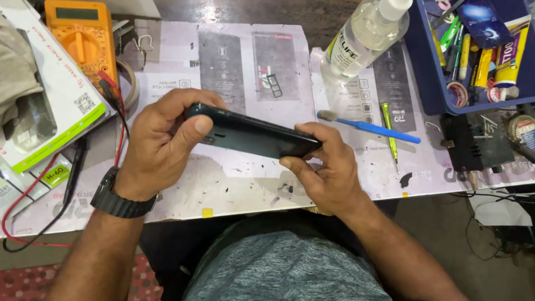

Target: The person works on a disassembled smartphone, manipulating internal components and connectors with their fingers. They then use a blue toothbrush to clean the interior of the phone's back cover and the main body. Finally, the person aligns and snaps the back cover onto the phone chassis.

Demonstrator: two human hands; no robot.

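A dark, slim smartphone (253, 135) is held edge-up above the paper-covered workbench (237, 181), tilted down to the right. My left hand (161, 143) grips its upper left end, thumb along the side; a black wristwatch (120, 199) sits on that wrist. My right hand (328, 170) holds the lower right end with the thumb pressed on the corner. Both hands hover over the bench's front middle.
A yellow multimeter (82, 34) with red and black leads lies far left beside a cloth and packaged items. A clear spray bottle (371, 25), blue toothbrush (374, 128) and green tool lie right of centre. A blue bin (431, 69) of tools stands far right.
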